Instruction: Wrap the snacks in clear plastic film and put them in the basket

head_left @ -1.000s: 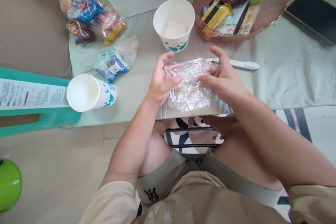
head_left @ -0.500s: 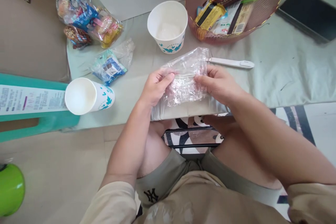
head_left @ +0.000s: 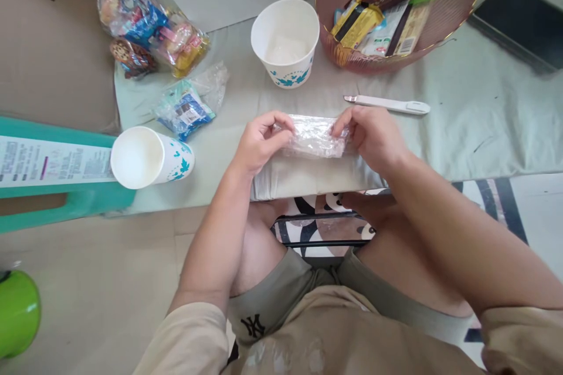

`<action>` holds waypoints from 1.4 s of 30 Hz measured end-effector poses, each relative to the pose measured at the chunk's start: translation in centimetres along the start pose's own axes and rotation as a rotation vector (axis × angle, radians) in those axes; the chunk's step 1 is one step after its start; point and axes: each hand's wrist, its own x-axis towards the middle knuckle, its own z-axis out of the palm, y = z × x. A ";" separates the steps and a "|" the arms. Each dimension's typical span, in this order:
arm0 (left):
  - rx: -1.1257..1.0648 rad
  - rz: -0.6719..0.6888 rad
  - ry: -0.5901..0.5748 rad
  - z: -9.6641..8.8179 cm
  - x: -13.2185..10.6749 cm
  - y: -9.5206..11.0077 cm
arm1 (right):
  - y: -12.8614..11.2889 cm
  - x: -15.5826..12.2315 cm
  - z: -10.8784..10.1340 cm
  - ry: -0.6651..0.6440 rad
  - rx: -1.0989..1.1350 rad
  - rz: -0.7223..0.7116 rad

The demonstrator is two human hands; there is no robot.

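A clear plastic bag (head_left: 313, 136), folded into a narrow strip, lies between my hands over the cloth-covered table. My left hand (head_left: 263, 139) pinches its left end between thumb and fingers. At the other end, my right hand (head_left: 372, 133) grips the plastic, fingertips on its upper edge. Just beyond the right hand rests a white-handled utility knife (head_left: 391, 104) with a short blade pointing left. A white paper cup (head_left: 285, 41) with teal leaf prints stands upright behind the bag. Another such paper cup (head_left: 152, 158) is to the left of my left hand, its mouth facing left.
A pink ribbed bowl (head_left: 453, 6) holds several wrapped snacks at the back right, beside a dark flat device (head_left: 523, 26). On the left are bagged toys (head_left: 149, 23), a blue packet (head_left: 189, 111), a teal container (head_left: 88, 199) and a cardboard box (head_left: 57, 53).
The plastic bag has been folded down from a wider sheet to a narrow strip. Its upper part no longer covers the knife's blade. My fingers have shifted to its upper edge.
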 end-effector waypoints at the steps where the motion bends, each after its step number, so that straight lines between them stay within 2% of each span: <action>1: 0.054 0.023 0.000 0.0 0.0 -0.3 | 0.1 0.0 0.0 0.038 -0.035 -0.015; 5: 0.144 0.122 0.028 0.1 0.1 -1.1 | 0.4 0.0 0.6 0.091 0.012 0.022; 6: 0.178 0.163 0.076 0.1 0.1 -1.1 | 0.3 -0.1 0.7 0.083 0.006 0.046; 8: 0.286 0.252 0.247 0.3 -0.1 -1.0 | 0.1 -0.2 1.1 0.099 -0.055 0.065; 10: 0.395 0.318 0.424 0.9 -0.5 -0.7 | -0.3 -0.4 1.5 0.172 -0.157 0.020; 11: 0.430 0.328 0.460 1.3 -0.7 -0.6 | -0.4 -0.5 1.7 0.210 -0.206 -0.022; 12: 0.437 0.322 0.446 1.8 -0.8 -0.5 | -0.5 -0.6 1.9 0.227 -0.239 -0.062; 14: 0.359 0.273 0.304 2.8 -0.9 -0.5 | -0.5 -0.8 2.4 0.167 -0.206 -0.097; 16: 0.208 0.188 0.104 3.8 -0.6 -0.7 | -0.3 -0.9 2.8 0.031 -0.039 -0.071; 18: 0.077 0.100 -0.019 4.2 -0.2 -0.8 | 0.0 -0.9 3.0 -0.064 0.134 -0.032; 20: 0.013 0.029 -0.031 4.3 0.1 -0.9 | 0.2 -0.8 3.0 -0.053 0.170 -0.019; 24: -0.125 -0.032 0.043 3.7 0.2 -0.8 | 0.4 -0.4 2.6 0.173 -0.103 -0.131; 25: -0.156 -0.044 0.036 3.7 0.1 -0.7 | 0.4 -0.2 2.5 0.168 -0.145 -0.145; 28: -0.137 -0.054 0.033 3.6 0.2 -0.4 | 0.4 0.1 2.6 0.045 -0.150 -0.088; 32: -0.070 -0.079 0.162 3.2 0.3 -0.4 | 0.5 0.4 2.8 0.060 -0.077 -0.077; 34: -0.016 -0.052 0.278 2.5 0.0 -0.3 | 0.5 0.6 2.7 0.057 -0.016 -0.077; 36: 0.134 0.042 0.440 1.8 -0.2 0.4 | 0.3 0.6 2.4 0.061 0.003 -0.058; 39: 0.479 0.215 0.645 1.3 0.3 3.1 | -0.2 0.5 1.9 0.054 -0.003 -0.048; 41: 0.705 0.307 0.677 1.7 1.8 5.8 | -0.5 0.3 1.7 0.039 -0.006 -0.056; 42: 0.810 0.331 0.640 2.1 3.0 7.2 | -0.6 0.3 1.6 0.032 -0.007 -0.056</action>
